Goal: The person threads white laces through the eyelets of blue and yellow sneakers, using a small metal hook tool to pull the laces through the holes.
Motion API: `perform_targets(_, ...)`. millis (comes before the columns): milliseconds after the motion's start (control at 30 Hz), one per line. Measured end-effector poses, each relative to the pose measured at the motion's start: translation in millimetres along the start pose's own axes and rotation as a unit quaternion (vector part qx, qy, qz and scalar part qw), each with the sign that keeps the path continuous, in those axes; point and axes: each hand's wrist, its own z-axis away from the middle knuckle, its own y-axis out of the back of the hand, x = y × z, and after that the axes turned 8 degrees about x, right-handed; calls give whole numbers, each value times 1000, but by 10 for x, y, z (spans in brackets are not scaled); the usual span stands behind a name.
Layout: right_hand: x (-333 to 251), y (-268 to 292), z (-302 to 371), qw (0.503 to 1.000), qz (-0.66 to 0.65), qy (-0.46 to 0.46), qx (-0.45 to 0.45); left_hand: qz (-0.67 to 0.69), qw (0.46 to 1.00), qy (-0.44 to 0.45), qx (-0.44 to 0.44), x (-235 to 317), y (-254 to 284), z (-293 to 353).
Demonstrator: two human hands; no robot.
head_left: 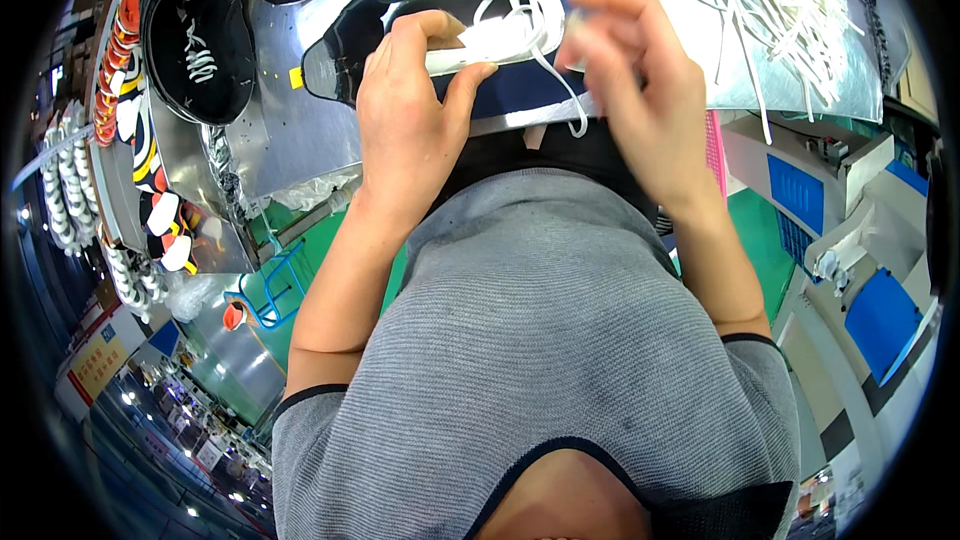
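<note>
A navy, black and white shoe upper (515,90) with a yellow accent lies sideways on the metal table, its heel toward the left. My left hand (415,105) is closed on it, thumb and fingers pinching the white edge of its opening. A white shoelace (572,100) runs in loops over the lacing area, and one end hangs down over the near side. Over the right end of the upper is my right hand (655,105), its fingers bent and smeared by motion. Whether those fingers hold the lace cannot be made out.
A heap of loose white laces (775,15) spreads across the right of the metal table (300,145), some over its front edge. Two black shoes (195,50) stand at the left. A pink basket (714,155) is beside my right forearm.
</note>
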Motion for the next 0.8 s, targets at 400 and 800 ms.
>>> perform_targets(400, 252, -143, 202, 995, 70, -29, -72, 18, 997, -76, 14, -127, -1, -16)
perform_targets(800, 251, -511, 98, 964, -98, -242, -50, 80, 986, -144, -11, -307, -24, -13)
